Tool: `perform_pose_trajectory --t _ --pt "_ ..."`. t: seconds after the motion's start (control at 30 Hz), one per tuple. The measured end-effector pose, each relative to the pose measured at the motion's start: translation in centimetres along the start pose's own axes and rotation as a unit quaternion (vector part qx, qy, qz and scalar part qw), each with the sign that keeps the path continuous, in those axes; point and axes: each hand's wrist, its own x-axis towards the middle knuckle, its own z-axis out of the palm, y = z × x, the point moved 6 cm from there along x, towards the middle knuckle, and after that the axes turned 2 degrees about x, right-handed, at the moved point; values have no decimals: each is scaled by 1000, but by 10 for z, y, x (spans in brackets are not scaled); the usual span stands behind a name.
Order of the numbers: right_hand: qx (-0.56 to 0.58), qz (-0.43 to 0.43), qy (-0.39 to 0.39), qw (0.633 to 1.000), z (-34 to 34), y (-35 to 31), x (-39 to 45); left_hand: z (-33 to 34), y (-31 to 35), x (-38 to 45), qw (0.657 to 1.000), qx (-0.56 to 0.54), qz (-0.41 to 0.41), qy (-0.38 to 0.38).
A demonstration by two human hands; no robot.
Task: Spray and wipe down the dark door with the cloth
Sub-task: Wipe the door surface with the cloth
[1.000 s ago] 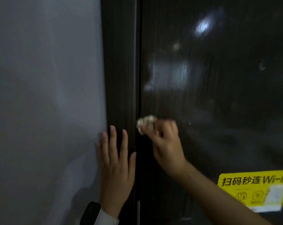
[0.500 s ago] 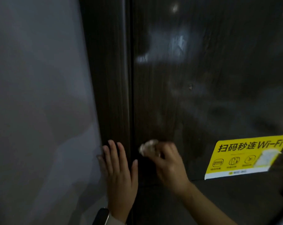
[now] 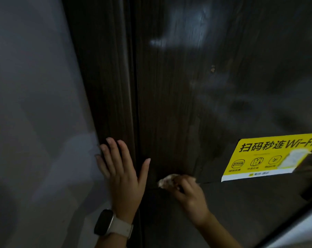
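The dark wood-grain door [image 3: 196, 104] fills the middle and right of the view, with pale smears and reflections on its surface. My right hand [image 3: 188, 196] grips a small crumpled pale cloth [image 3: 166, 181] and presses it against the door near its left edge, low down. My left hand [image 3: 123, 174] lies flat with straight, spread fingers on the dark door frame [image 3: 101, 86], a watch on its wrist. No spray bottle is in view.
A yellow Wi-Fi sticker [image 3: 269, 158] is stuck on the door to the right of the cloth. A grey wall [image 3: 31, 104] runs along the left of the frame. A pale edge [image 3: 301, 230] shows at the bottom right corner.
My right hand has wiped the cloth downward along the door's left edge, and my view has followed it down. My left hand stays flat on the frame.
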Motion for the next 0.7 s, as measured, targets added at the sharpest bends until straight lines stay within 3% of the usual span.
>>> perform_pose_trajectory --t 0.13,0.3,0.37,0.53,0.7 --pt "-36 107 57 992 -49 55 -25 -2 -2 0 1000 -7 7 8" --pt "-7 292 196 936 -53 70 -49 6 1 -23 999 -2 -23 -24" --pt "47 277 199 939 -28 40 -38 10 2 -33 999 1 -30 -37" --pt "100 164 101 976 30 -39 7 13 -7 -32 998 29 -8 -51" --pt "88 144 85 982 6 1 -16 13 -5 -33 998 25 -16 -47"
